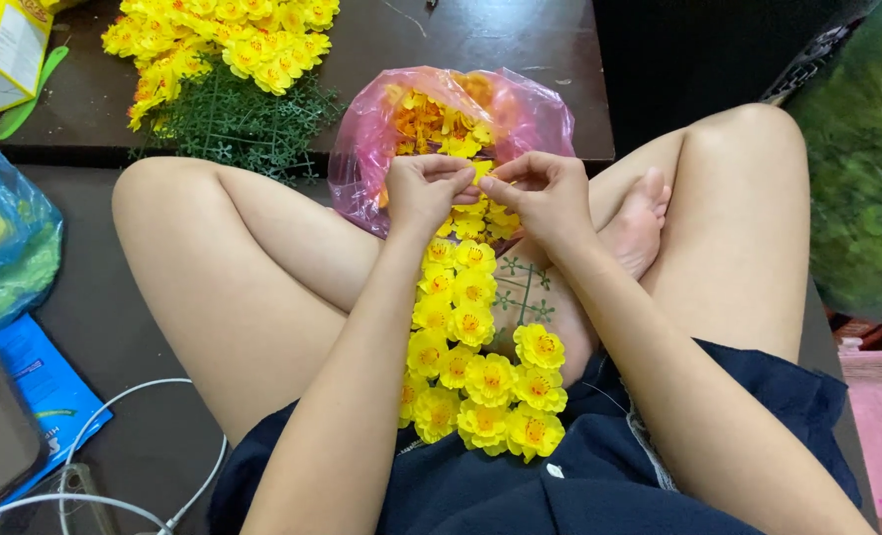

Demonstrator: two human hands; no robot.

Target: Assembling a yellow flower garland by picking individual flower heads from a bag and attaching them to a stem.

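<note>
Over the lap, left hand (423,188) and right hand (545,193) pinching one small yellow flower (481,170) between fingertips; flower garland (475,342) running lengthwise from hands toward the body; pink bag (362,149) just behind.

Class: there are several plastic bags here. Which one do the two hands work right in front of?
The pink bag, holding loose yellow flowers, sits just beyond both hands; the blue bag lies far left.

The flower garland (475,347) lies on the lap, with the plastic bag (520,119) before it.
</note>
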